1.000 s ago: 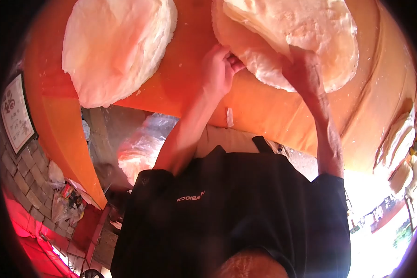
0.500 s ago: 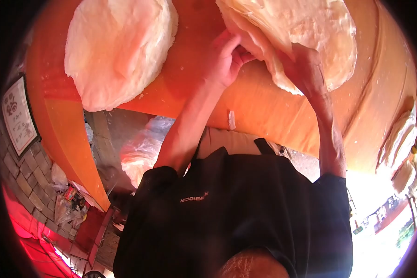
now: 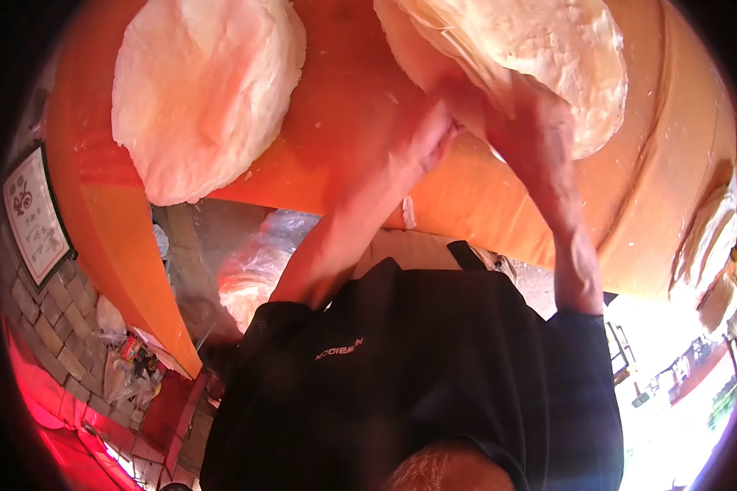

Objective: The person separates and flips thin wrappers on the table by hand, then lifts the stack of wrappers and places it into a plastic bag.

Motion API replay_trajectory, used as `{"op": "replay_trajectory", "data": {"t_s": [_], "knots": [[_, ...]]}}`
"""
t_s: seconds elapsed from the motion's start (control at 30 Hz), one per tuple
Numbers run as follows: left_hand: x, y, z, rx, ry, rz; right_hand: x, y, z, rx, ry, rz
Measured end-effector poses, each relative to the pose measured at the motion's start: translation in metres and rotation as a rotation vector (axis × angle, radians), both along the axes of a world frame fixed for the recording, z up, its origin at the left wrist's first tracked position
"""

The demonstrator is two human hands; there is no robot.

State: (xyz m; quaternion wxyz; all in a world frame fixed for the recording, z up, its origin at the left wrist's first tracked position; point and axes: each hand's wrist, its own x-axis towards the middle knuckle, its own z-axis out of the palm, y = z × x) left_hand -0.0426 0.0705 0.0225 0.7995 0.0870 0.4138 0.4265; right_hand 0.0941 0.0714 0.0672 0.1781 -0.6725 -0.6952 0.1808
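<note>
A stack of thin, pale flatbreads [image 3: 569, 57] lies on the orange-covered table, its left side folded into loose layers. My right hand [image 3: 536, 114] grips the near edge of these sheets, with the fingertips hidden beneath or behind the bread. Close beside it, my left hand [image 3: 454, 106] reaches the same edge and almost meets the right one. Motion smears its fingers, so their grip is unclear. A second pile of flatbread [image 3: 209, 98] rests to the left, touched by neither hand.
The orange table cover [image 3: 344, 164] has creases on its right side and small crumbs. More flatbreads [image 3: 704, 245] lie at the far right edge. Below the table is a clear plastic bag [image 3: 258, 262] with pale contents. A framed sign [image 3: 37, 217] stands at left above paving bricks.
My left hand has moved right along the bread's edge, up against my right hand. The loose left layers have shifted, and the whole view has tilted slightly.
</note>
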Motion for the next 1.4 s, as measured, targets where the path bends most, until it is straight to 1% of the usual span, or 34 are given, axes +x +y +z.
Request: {"op": "replay_trajectory", "data": {"t_s": [0.03,0.07,0.1,0.13,0.17,0.27,0.3,0.33,0.4,0.43,0.5,0.53,0.63,0.73,0.77,0.8,0.83,0.87,0.9,0.97,1.0,1.03,1.13,1.17,1.2,1.27,1.33,1.37,1.4], "knots": [[-0.002,-0.007,-0.001,0.137,-0.05,-0.051,0.012,-0.001,0.015,0.028,0.026,0.03],[-0.002,-0.014,0.002,0.082,-0.086,-0.059,0.03,-0.002,0.025,0.01,0.018,0.02],[-0.003,-0.024,0.009,0.024,-0.123,-0.067,0.054,0.003,0.043,-0.141,0.142,0.024],[-0.002,-0.033,0.016,-0.033,-0.16,-0.077,0.064,0.008,0.073,-0.285,0.168,-0.166],[0.0,-0.042,0.026,0.003,-0.241,-0.013,0.089,0.014,0.08,-0.259,0.187,-0.239],[-0.02,-0.067,-0.014,-0.12,-0.083,0.012,0.183,0.037,0.097,-0.202,0.229,-0.415],[-0.026,-0.065,-0.006,-0.161,-0.07,0.019,0.188,0.05,0.119,-0.183,0.089,-0.411],[-0.034,-0.067,-0.015,-0.18,-0.035,0.024,0.194,0.063,0.141,-0.166,-0.051,-0.411],[-0.05,-0.074,-0.041,-0.219,0.036,0.04,0.154,0.073,0.197,0.048,-0.615,-0.397],[-0.052,-0.071,-0.025,-0.213,0.035,0.031,0.156,0.074,0.208,0.135,-0.512,-0.348],[-0.054,-0.073,-0.021,-0.15,0.063,-0.002,0.162,0.07,0.211,0.182,-0.336,-0.238],[-0.055,-0.075,-0.019,-0.121,0.079,-0.016,0.166,0.064,0.2,0.143,-0.262,-0.177],[-0.055,-0.072,-0.01,-0.132,-0.098,0.042,0.173,0.035,0.15,0.021,-0.038,0.008],[-0.06,-0.076,-0.003,-0.082,-0.277,0.18,0.07,0.008,0.101,-0.092,0.34,0.171],[-0.059,-0.075,-0.006,-0.066,-0.337,0.19,0.054,0.002,0.065,-0.095,0.109,0.225],[-0.062,-0.073,-0.007,-0.044,-0.357,0.173,0.028,-0.005,0.038,-0.146,0.004,0.217],[-0.065,-0.072,-0.009,-0.022,-0.379,0.153,0.012,-0.011,0.013,-0.353,-0.034,0.222],[-0.068,-0.069,-0.011,-0.001,-0.404,0.13,0.006,-0.016,-0.005,-0.303,0.005,0.303],[-0.072,-0.065,-0.01,0.062,-0.336,0.054,0.002,-0.02,-0.009,-0.257,0.059,0.291],[-0.071,-0.058,-0.005,0.123,-0.145,0.028,0.002,-0.02,-0.007,-0.164,0.148,0.262],[-0.071,-0.057,-0.003,0.145,-0.051,0.009,0.004,-0.018,0.004,-0.124,0.184,0.232],[-0.072,-0.056,-0.006,0.158,-0.139,0.043,0.002,-0.012,0.018,-0.251,0.142,0.223],[-0.068,-0.053,-0.015,0.18,-0.116,0.069,-0.014,-0.011,0.004,-0.138,0.145,0.268],[-0.065,-0.052,-0.016,0.175,-0.075,0.085,-0.02,-0.015,0.0,-0.087,0.2,0.254],[-0.061,-0.049,-0.017,0.172,-0.032,0.104,-0.022,-0.017,-0.008,-0.134,0.235,0.252],[-0.055,-0.045,-0.02,0.198,0.026,0.141,-0.021,-0.022,-0.013,-0.156,0.464,0.194],[-0.049,-0.044,-0.019,0.242,0.043,0.15,-0.019,-0.014,-0.003,-0.277,0.425,0.225],[-0.046,-0.044,-0.021,0.251,0.057,0.114,-0.017,-0.011,0.003,-0.332,0.404,0.231],[-0.044,-0.042,-0.022,0.266,0.071,0.08,-0.019,-0.012,0.008,-0.3,0.406,0.238]]}}
